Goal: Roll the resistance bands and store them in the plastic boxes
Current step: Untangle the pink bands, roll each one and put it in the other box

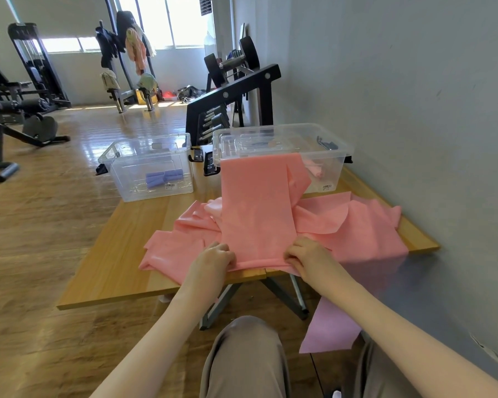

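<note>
**Both hands pinching the near end of the pink band**

Nearest me, my left hand (213,258) and right hand (306,254) sit at the table's (112,282) near edge, fingers curled and clamped on the two near corners of the pink resistance band (256,214). Between my fingertips the band's end lies flat. From there its long axis runs straight away from me, the far end draped up over the front wall of the right plastic box (282,142). Under it, out to either side of my fingers, more pink bands (354,222) lie crumpled, one hanging off the table below my right hand. Beyond my left fingers stands the left plastic box (150,168), holding purple rolled bands (163,178). Past the boxes is a dumbbell rack (230,96).
</note>
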